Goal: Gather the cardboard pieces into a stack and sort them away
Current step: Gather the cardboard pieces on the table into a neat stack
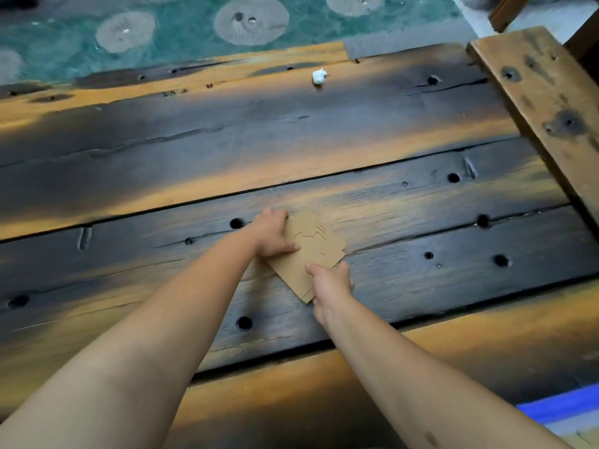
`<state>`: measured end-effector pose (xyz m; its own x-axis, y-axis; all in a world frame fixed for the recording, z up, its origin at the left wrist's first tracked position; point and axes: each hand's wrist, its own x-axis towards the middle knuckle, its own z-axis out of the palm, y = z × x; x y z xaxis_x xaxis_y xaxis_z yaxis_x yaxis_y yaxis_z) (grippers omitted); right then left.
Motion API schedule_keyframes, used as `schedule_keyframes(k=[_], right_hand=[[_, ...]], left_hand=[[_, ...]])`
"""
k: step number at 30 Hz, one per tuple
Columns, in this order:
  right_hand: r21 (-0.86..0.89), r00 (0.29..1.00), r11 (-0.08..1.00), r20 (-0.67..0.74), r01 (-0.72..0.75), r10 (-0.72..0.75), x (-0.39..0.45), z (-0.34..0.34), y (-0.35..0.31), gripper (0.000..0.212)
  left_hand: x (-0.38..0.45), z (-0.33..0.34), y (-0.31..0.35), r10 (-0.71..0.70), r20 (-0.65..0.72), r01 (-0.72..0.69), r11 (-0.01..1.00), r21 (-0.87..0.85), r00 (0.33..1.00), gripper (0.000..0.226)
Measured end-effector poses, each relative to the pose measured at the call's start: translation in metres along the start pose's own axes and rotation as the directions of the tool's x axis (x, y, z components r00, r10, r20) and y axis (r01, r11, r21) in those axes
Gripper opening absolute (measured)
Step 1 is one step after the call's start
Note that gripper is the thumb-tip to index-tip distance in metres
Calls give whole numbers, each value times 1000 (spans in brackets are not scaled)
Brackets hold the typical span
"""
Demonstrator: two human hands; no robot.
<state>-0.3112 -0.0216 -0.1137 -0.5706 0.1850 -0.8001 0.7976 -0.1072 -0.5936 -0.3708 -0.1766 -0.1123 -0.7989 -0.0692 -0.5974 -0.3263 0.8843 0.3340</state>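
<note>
Cardboard stack (308, 254): brown, flat on table (389, 124), near mid-front, edges uneven. Left hand (270, 236): fingers closed on stack's left edge, thumb on top. Right hand (330, 281): pinching near corner, thumb on top. White wad (319, 76): far edge, well apart.

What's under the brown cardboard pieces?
The cardboard pieces lie on the dark wooden table, held at their edges by the left hand and right hand. Whether anything small hides beneath them cannot be seen; the top piece covers it.
</note>
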Motion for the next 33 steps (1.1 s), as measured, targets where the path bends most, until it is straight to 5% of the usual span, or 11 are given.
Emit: schedule_keyframes(k=[7,12,18,24,33], right_hand=[[-417,974,886,175,203,-141,-8,-34,9,50],[-684,876,548,410,481,-256,-25,-64,10,57],[-676,717,254,603,692,-350,-57,-107,17,62],[-619,588,53,709,783,-389,-79,-161,32,40],[-635,580,11,697,772,-422,-79,-218,75,23]], left_hand=[[-72,49,-22,-133,-37,117,951,-287,990,71],[-131,86,-13,-192,-93,112,835,-538,977,49],[-202,115,10,-216,-235,27,788,-615,948,71],[-256,153,35,-223,-333,-19,806,-592,916,42],[-282,211,65,-275,-452,29,877,-479,849,28]])
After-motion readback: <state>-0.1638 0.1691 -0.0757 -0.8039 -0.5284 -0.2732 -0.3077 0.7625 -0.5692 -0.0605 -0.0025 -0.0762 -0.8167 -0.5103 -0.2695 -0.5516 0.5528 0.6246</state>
